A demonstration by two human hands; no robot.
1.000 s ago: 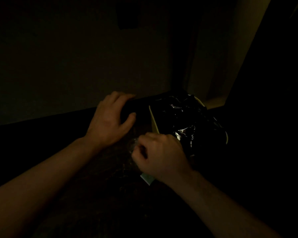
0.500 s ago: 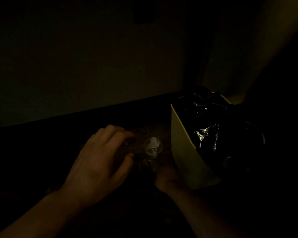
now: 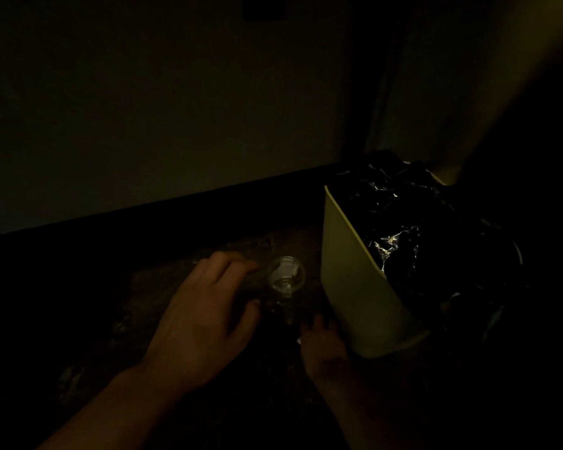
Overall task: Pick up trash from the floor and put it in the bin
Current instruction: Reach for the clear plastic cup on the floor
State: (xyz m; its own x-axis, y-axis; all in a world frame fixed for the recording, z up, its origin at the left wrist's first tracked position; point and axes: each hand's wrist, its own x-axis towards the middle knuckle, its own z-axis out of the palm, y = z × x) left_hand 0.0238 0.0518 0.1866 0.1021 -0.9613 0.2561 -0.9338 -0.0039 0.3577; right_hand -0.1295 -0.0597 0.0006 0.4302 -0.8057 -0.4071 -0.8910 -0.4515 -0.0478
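The scene is very dark. A clear plastic cup [image 3: 286, 277] lies on the floor with its mouth turned toward me. My left hand [image 3: 205, 316] reaches over the floor just left of the cup, fingers spread, thumb close to the cup's side. My right hand [image 3: 322, 345] is low in shadow below the cup, next to the bin's near corner; its fingers are too dark to read. A pale yellow bin [image 3: 355, 287] with a crumpled black liner [image 3: 403, 228] stands to the right.
A light wall [image 3: 143, 125] with a dark baseboard runs behind the floor patch. A curtain or door edge [image 3: 436, 92] hangs behind the bin. A small pale scrap [image 3: 299, 341] shows at my right hand's fingertips. The right side is black.
Both hands dropped from bin height to the floor. The left hand left the bin's rim and moved beside the cup; the right hand moved below the cup into shadow.
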